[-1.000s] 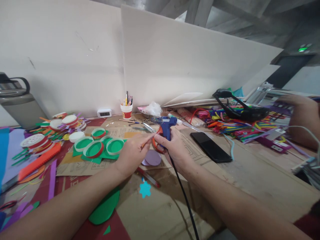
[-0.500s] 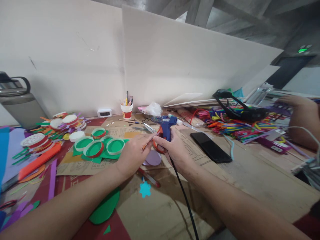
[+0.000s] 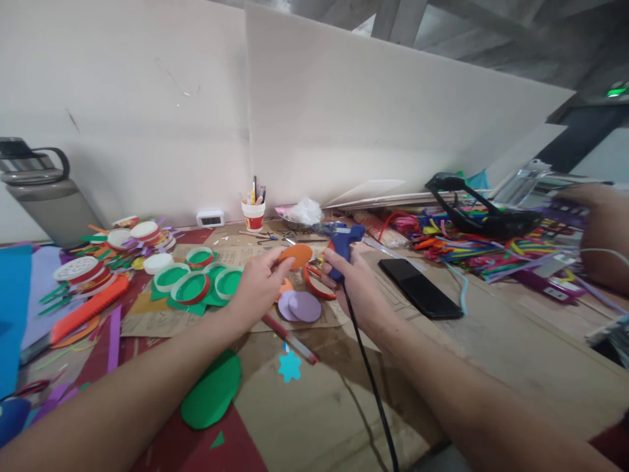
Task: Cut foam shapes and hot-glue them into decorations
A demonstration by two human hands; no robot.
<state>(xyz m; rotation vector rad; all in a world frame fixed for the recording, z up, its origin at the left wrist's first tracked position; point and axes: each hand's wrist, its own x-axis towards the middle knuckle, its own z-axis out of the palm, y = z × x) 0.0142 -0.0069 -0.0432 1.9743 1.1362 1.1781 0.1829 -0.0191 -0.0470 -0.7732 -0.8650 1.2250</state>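
My left hand [image 3: 259, 283] pinches an orange disc [image 3: 297, 256] at its left edge, over the middle of the table. In my right hand [image 3: 360, 286] is a blue glue gun [image 3: 343, 248], its black cord [image 3: 367, 377] trailing down toward me. A red-rimmed ring [image 3: 317, 283] sits between the hands, partly hidden by the right one. Two overlapping lilac discs [image 3: 305, 306] lie just below the orange disc. A red pen [image 3: 291, 338] and a turquoise flower-shaped cutout [image 3: 289, 366] are nearer to me.
Green-bottomed rings [image 3: 189, 288] cluster left of my left hand. Farther left are an orange cutter [image 3: 90, 311] and a bottle [image 3: 46, 196]. A black phone [image 3: 419, 288] lies to the right, before colourful pipe cleaners [image 3: 457, 246]. Another person's arm [image 3: 605, 236] is at far right.
My hands have moved apart. The orange disc now shows in my left hand, while the glue gun has shifted slightly right. The ring and lilac discs between them are more exposed.
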